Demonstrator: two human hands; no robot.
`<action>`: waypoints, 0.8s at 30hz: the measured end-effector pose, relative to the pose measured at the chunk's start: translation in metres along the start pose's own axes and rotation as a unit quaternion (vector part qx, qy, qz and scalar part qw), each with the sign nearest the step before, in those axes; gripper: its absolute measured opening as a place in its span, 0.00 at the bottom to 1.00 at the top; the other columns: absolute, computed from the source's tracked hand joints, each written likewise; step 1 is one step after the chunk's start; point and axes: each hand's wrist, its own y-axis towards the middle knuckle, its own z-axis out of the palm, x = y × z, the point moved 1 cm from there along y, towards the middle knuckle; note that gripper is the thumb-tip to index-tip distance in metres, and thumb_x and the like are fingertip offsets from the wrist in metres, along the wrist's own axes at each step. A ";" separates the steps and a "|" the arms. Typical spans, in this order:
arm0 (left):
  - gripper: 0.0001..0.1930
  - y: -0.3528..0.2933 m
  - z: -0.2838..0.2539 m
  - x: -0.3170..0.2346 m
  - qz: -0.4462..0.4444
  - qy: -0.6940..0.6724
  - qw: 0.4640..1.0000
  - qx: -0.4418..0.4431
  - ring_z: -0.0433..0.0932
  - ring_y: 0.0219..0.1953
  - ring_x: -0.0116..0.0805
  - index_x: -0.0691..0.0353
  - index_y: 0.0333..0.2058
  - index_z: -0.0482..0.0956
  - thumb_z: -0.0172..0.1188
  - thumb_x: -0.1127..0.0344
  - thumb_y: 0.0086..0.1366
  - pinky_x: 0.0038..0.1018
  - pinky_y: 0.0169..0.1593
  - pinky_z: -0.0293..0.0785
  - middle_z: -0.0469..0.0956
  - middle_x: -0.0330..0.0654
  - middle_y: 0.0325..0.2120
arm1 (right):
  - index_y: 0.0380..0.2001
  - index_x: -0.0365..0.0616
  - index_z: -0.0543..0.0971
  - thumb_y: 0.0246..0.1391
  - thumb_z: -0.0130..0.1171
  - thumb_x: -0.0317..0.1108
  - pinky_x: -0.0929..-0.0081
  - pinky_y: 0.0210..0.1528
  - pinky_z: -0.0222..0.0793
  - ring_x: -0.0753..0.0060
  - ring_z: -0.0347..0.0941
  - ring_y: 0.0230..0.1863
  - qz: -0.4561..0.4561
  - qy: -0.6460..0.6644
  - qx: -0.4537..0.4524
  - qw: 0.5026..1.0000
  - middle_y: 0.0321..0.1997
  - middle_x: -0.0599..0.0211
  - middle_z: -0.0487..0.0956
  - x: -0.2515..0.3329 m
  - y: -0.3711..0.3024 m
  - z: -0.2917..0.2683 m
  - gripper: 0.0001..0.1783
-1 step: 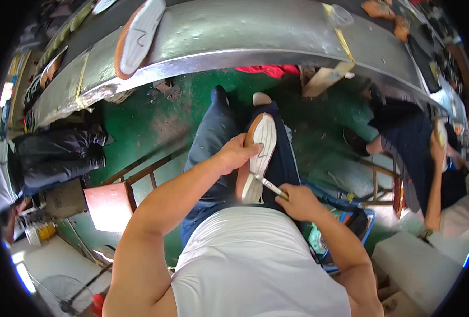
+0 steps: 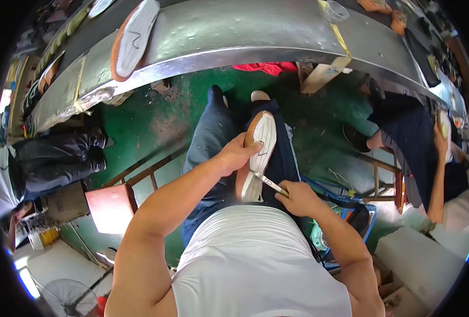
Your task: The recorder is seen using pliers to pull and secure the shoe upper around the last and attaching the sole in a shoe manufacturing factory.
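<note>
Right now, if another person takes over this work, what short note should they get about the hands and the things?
Left hand grips the white shoe sole with an orange rim, resting on the lap. Right hand holds a thin tool, tip on the sole's white face. A second, similar sole lies on the metal bench ahead. How far the work on the held sole has gone cannot be told.

Glossy metal bench (image 2: 234, 31) (scuffed); matt rubber shoe sole (image 2: 258, 153).

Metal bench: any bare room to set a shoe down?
Yes: the bench lies bare from the upturned shoe rightward to the clear cup. Past the cup it is cluttered. Lap is crowded: left hand grips a shoe, right hand holds a tool.
</note>
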 end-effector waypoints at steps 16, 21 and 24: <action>0.41 -0.018 0.036 0.040 0.109 0.023 0.993 -0.041 0.65 0.64 0.42 0.59 0.72 0.41 0.58 0.67 0.67 0.32 0.67 0.60 0.66 0.54 0.60 | 0.36 0.38 0.78 0.61 0.58 0.39 0.69 0.35 0.77 0.66 0.80 0.29 -0.017 -0.054 0.077 0.995 0.30 0.60 0.81 -0.017 -0.023 -0.003 0.12; 0.53 -0.043 0.030 0.075 0.189 0.227 0.955 0.000 0.39 0.75 0.55 0.67 0.71 0.25 0.60 0.61 0.65 0.39 0.74 0.39 0.37 0.60 0.72 | 0.35 0.40 0.80 0.64 0.58 0.42 0.76 0.28 0.70 0.82 0.76 0.27 0.053 0.247 0.351 0.902 0.28 0.72 0.82 -0.065 0.006 -0.016 0.15; 0.53 -0.045 0.027 0.078 0.130 0.129 0.983 0.017 0.39 0.75 0.51 0.63 0.72 0.23 0.59 0.63 0.66 0.35 0.74 0.41 0.36 0.58 0.73 | 0.34 0.39 0.79 0.65 0.57 0.44 0.76 0.29 0.70 0.81 0.76 0.28 0.068 0.263 0.325 0.906 0.28 0.70 0.82 -0.051 -0.011 -0.035 0.16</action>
